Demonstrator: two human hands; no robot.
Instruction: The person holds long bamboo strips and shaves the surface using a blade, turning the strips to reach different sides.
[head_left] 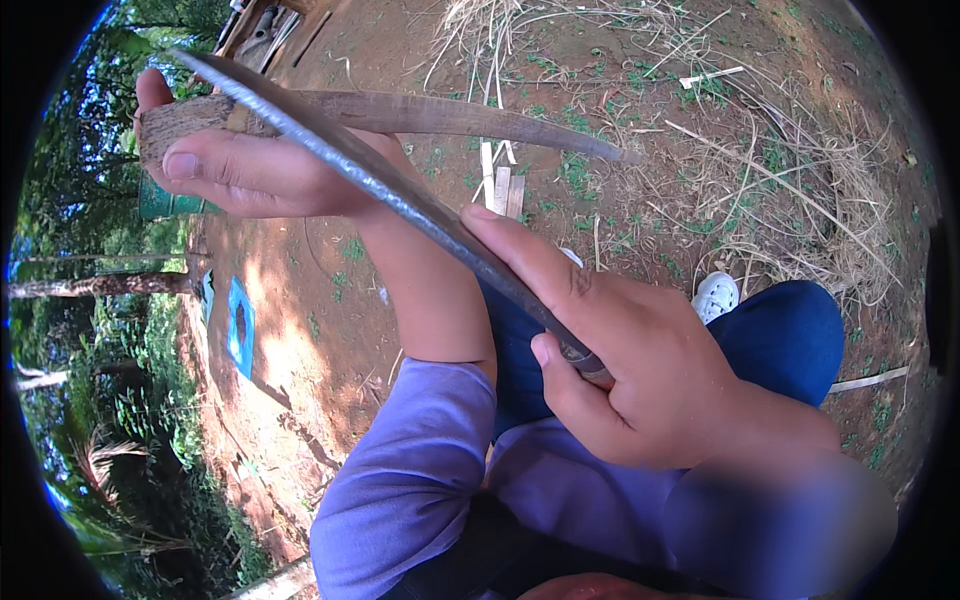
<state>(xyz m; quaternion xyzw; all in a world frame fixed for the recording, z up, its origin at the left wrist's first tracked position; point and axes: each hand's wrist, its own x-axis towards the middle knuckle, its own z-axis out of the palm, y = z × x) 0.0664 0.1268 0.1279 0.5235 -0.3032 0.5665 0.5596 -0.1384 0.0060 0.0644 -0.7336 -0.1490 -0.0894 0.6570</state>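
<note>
My left hand [265,175] is closed round the thick end of a long, brownish strip of wood or bamboo [440,115], at the upper left. The strip tapers to a thin tip toward the right. My right hand [650,370] grips the handle of a long knife [400,195], with the index finger laid along the blade. The blade slants up and left, crossing in front of the strip near my left hand. I cannot tell whether blade and strip touch. Most of the handle is hidden inside my right hand.
Thin shavings [840,200] and pale split pieces [505,190] litter the dirt ground. My bent knee in blue trousers [780,340] and a white shoe [716,296] are at right. A blue sheet [240,325], a tree trunk [110,285] and greenery lie left.
</note>
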